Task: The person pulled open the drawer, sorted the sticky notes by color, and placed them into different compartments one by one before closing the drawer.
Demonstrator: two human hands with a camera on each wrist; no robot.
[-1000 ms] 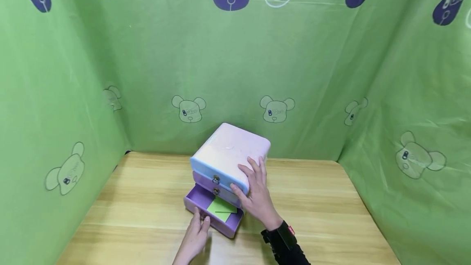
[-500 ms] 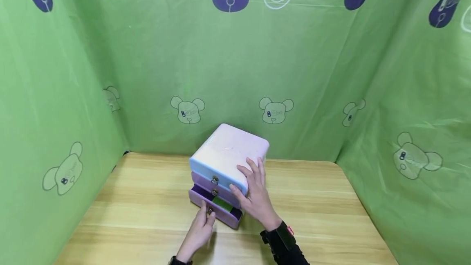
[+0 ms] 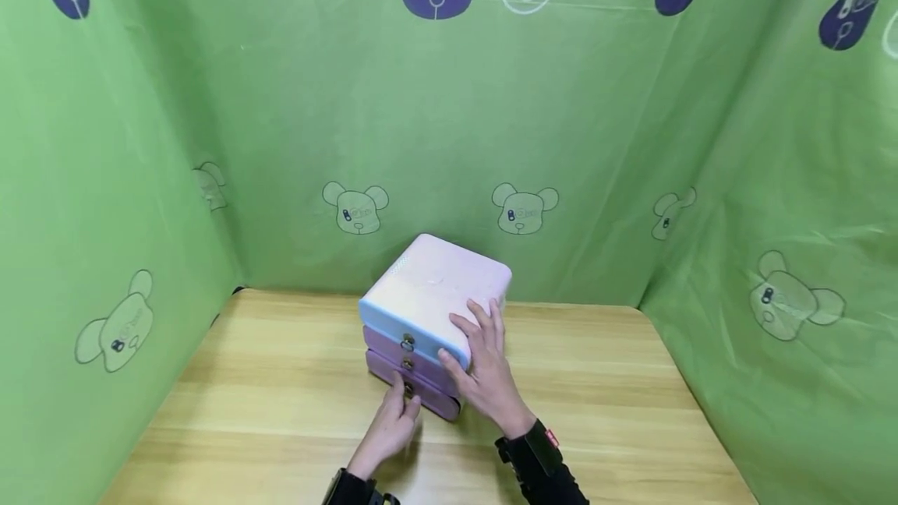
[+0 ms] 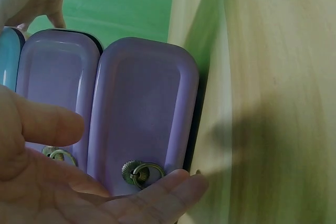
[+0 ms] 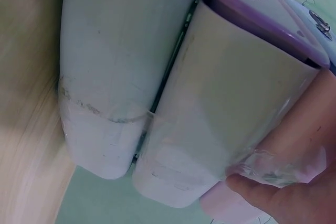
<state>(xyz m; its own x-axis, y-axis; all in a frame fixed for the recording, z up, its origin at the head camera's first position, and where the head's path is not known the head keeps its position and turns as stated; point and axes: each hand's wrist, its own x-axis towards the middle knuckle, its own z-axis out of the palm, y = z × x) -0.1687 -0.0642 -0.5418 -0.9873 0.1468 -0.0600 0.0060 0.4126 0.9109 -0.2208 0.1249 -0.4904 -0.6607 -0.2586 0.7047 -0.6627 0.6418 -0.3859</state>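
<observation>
A small three-tier drawer cabinet (image 3: 438, 279) with a pale pink top stands near the back of the table. Its upper drawer front is blue, and the two below are purple. My left hand (image 3: 389, 423) is at the front of the bottom drawer (image 3: 440, 400), fingers extended. In the left wrist view, those fingertips lie right beside the drawer's ring pull (image 4: 136, 173). My right hand (image 3: 489, 380) rests spread on the cabinet's right edge, thumb near the front corner. Thin dark gaps show behind the purple fronts in the right wrist view, with the white casing (image 5: 115, 51) below.
Beneath the cabinet is a wood-grain table (image 3: 603, 404). Green printed cloth (image 3: 435, 115) hangs at the back and both sides, close behind the cabinet. Crinkled clear tape (image 5: 275, 166) shows on the casing near my right hand.
The bottom drawer has slid in from well out to nearly flush, my left hand moving forward with it. Green paper inside it is now hidden. My right hand has stayed on the cabinet.
</observation>
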